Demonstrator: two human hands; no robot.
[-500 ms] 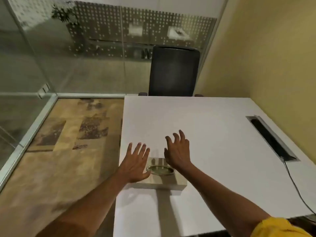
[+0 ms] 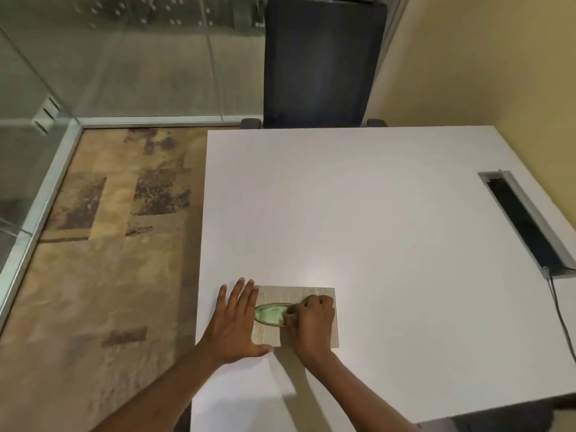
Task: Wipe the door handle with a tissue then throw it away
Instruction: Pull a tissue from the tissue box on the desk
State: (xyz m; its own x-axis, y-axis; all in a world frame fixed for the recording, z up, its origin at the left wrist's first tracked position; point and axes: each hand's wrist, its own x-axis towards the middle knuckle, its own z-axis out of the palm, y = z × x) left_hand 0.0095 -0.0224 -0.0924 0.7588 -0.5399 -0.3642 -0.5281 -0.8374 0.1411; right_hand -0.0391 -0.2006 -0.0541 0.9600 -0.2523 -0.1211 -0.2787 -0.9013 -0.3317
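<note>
A flat beige tissue box (image 2: pixel 299 295) lies near the front left corner of the white table (image 2: pixel 374 229). Its oval opening shows a pale green tissue (image 2: pixel 268 314). My left hand (image 2: pixel 235 325) rests flat with fingers spread, overlapping the box's left edge and holding nothing. My right hand (image 2: pixel 311 325) sits on the right half of the box, fingers curled and pinched on the tissue at the right end of the opening. I cannot make out a door handle in this view.
A dark office chair (image 2: pixel 321 63) stands at the table's far edge. A cable slot (image 2: pixel 526 222) with a cable (image 2: pixel 561 316) runs along the table's right side by the yellow wall. Glass partitions (image 2: pixel 140 57) bound patterned carpet (image 2: pixel 109 275) on the left.
My right hand has gone from spread above the box to curled, pinching the tissue in the opening. My left hand has settled flat at the box's left edge. The view has tilted down.
</note>
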